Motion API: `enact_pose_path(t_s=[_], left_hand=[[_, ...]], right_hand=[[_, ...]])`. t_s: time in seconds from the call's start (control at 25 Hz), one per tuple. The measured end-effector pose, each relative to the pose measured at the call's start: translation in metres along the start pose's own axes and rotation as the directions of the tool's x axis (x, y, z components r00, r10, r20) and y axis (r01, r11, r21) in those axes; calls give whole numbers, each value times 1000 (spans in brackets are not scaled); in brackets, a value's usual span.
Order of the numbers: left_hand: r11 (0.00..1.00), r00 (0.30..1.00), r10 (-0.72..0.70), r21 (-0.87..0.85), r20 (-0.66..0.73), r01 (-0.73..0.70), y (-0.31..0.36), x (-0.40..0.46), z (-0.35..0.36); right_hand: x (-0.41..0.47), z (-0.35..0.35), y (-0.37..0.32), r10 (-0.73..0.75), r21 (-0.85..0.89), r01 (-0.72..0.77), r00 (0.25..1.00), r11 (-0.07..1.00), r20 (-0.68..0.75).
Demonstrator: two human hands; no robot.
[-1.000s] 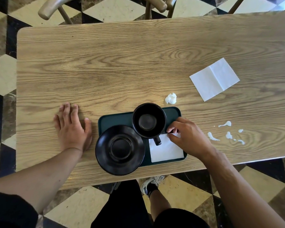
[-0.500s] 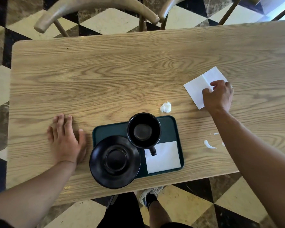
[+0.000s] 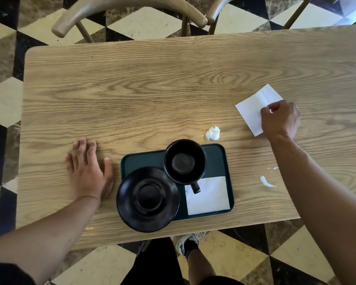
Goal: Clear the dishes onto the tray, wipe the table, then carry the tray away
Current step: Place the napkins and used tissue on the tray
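Note:
A dark green tray [image 3: 216, 155] lies near the front edge of the wooden table [image 3: 152, 95]. On it stand a black cup [image 3: 184, 161], a black saucer [image 3: 148, 199] overhanging the tray's left front corner, and a white napkin [image 3: 209, 196]. My right hand [image 3: 281, 119] pinches a second flat white napkin [image 3: 252, 109] at the table's right. Flat on the wood, left of the tray, rests my left hand [image 3: 88, 171]. A crumpled white paper ball [image 3: 213, 133] sits just behind the tray. White spill streaks [image 3: 266, 182] mark the table right of the tray.
Two wooden chairs [image 3: 132, 9] stand behind the far edge of the table. The floor is chequered tile. My legs and a shoe [image 3: 185, 243] show under the near edge.
My right hand left the napkin on the tray, reached to the right and took hold of the flat napkin on the table. The left hand stayed put.

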State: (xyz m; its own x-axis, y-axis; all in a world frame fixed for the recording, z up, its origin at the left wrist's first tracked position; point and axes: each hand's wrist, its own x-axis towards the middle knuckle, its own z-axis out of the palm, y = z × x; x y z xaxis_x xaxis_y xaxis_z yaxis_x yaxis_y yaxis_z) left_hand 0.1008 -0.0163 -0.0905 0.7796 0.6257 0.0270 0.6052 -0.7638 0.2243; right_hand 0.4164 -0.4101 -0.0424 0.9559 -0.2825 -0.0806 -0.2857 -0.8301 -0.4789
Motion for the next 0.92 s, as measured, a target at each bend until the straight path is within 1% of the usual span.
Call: enact_pose_path(t_s=[0.12,0.2,0.32,0.44,0.52,0.56,0.6,0.64,0.72,0.76,0.8,0.84,0.92], left_hand=[[1000,1000,1,-3,3,-1,2,-1,-1],[1000,1000,3,-3,1,-3,3,0,-3],[1000,1000,0,-7,-4,0,3,-1,-5],[1000,1000,-4,-3,-3,4,4,0,-5],[1000,1000,-7,-1,1,7,4,0,-5],[1000,1000,-8,-2,6,8,3,0,-5],[1000,1000,-7,-4,12,7,3,0,-5],[1000,1000,-7,-3,16,7,3,0,-4],[1000,1000,-7,4,18,7,2,0,-2],[1000,1000,-8,6,18,8,2,0,-2],[1000,1000,-7,6,15,7,1,0,-1],[1000,1000,-5,6,11,5,0,0,0],[1000,1000,-3,6,7,3,-2,0,2]], right_hand=[[-32,-8,-8,-92,119,96,995,988,-35],[-55,-20,-12,-104,232,107,994,967,-29],[-90,-42,-10,-136,416,100,989,904,57],[-127,-68,3,-248,450,144,952,881,181],[-150,-85,16,-366,444,204,875,873,318],[-160,-93,22,-421,437,234,814,869,400],[-169,-100,26,-460,424,257,736,868,497],[-178,-103,29,-479,408,269,640,872,601],[-193,-100,30,-460,374,272,428,887,778],[-199,-95,29,-431,353,269,338,896,837],[-205,-88,29,-409,327,294,290,898,865],[-208,-79,28,-403,298,341,297,892,866],[-209,-63,25,-434,238,456,392,857,811]])
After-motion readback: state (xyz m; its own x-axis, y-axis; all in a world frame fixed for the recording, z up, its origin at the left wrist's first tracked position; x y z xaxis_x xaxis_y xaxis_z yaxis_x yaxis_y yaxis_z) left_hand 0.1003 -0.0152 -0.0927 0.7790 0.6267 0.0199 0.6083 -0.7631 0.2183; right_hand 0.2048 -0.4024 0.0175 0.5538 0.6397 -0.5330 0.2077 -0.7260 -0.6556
